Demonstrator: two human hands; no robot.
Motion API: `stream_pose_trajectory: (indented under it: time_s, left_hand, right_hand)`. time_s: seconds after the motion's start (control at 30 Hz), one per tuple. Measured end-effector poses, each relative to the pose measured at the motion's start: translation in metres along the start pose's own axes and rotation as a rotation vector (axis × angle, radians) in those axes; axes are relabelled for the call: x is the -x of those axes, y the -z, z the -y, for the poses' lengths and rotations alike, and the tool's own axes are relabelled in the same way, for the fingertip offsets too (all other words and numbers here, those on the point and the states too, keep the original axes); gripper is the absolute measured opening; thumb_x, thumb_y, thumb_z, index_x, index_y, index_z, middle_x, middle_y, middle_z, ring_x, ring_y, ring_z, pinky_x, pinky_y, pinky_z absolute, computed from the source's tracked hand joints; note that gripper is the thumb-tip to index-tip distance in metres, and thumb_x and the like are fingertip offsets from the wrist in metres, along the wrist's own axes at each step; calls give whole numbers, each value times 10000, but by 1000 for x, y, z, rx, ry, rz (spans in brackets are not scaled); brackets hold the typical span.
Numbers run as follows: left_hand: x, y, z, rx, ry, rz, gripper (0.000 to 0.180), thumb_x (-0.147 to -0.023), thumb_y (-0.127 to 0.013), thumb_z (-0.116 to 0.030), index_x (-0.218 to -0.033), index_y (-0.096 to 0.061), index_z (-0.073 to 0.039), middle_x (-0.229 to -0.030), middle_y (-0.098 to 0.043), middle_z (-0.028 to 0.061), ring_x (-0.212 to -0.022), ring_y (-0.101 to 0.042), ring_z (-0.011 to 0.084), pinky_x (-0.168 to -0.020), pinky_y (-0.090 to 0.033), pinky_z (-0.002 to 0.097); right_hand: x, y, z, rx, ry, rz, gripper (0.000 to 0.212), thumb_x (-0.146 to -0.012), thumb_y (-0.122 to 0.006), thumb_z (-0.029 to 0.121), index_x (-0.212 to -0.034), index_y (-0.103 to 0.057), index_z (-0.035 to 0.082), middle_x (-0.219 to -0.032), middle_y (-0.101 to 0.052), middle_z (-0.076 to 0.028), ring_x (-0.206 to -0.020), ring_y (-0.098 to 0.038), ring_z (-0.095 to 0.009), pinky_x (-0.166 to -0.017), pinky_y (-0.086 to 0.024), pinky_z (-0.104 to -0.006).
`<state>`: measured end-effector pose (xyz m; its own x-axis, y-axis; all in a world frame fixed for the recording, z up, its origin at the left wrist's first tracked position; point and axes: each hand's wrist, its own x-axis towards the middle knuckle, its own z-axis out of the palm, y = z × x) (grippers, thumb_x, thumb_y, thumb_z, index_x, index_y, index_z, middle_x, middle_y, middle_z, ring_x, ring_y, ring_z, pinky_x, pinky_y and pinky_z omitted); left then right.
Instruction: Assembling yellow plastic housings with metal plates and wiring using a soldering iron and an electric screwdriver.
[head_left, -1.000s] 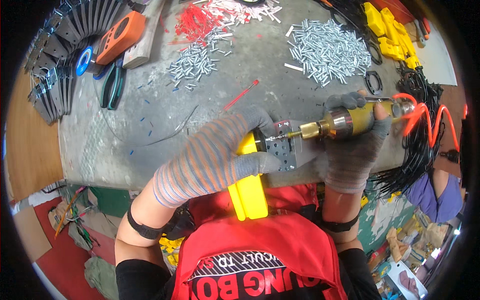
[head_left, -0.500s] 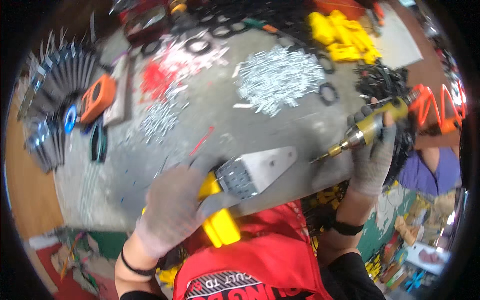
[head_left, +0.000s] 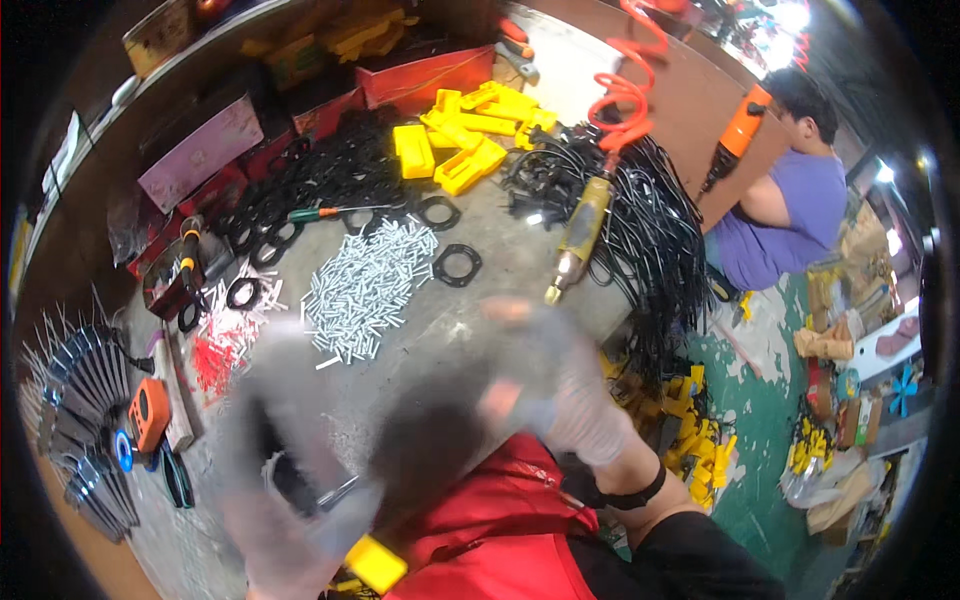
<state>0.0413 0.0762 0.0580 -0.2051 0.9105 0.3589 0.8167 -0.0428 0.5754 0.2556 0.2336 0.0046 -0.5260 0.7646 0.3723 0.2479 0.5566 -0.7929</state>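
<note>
My left hand (head_left: 290, 470), in a grey glove and smeared by motion, is at the table's near left side. It is closed on a yellow plastic housing (head_left: 377, 563), whose end sticks out below the palm. A dark part (head_left: 292, 482) and a shiny metal edge (head_left: 338, 492) show among those fingers; their kind is unclear. My right hand (head_left: 565, 385), gloved and blurred, is held over the near edge with its thumb and fingers apart and nothing visible between them. Beyond it, an olive-yellow power screwdriver (head_left: 582, 240) hangs on a red coiled hose (head_left: 625, 95), bit downward.
A heap of silvery screws (head_left: 365, 285) lies mid-table, near black ring nuts (head_left: 457, 264). Yellow housings (head_left: 465, 140) and black cables (head_left: 650, 220) lie farther back. Left are an orange meter (head_left: 150, 412) and fanned metal-and-black parts (head_left: 85, 360). Another person (head_left: 790, 190) sits at right.
My right hand has let go of the power screwdriver, which now hangs from its hose. My left hand has moved nearer and left with the yellow housing. The view has swung right.
</note>
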Motion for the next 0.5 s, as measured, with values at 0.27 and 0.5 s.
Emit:
stream_pose_trajectory:
  time_s: [0.27, 0.5]
  left_hand:
    - [18, 20, -5, -270, 52, 355, 774, -794, -717, -473, -1382, -436, -56, -1276, -525, 152, -1096, -539, 307, -926, -452, 416]
    - [47, 2, 19, -257, 127, 491, 808, -765, -746, -366, -1429, -408, -52, -1354, -477, 181, -1210, -466, 374, -1022, -394, 448]
  right_hand:
    - [2, -36, 18, 91, 187, 574, 590, -753, -760, 289, -1276, -535, 137, -975, -644, -137, -840, -660, -355, -705, -540, -407]
    - [-9, -2, -18, 119, 319, 586, 451, -859, -653, 317, -1260, -556, 133, -1148, -572, -141, -1063, -598, -281, -813, -541, -429]
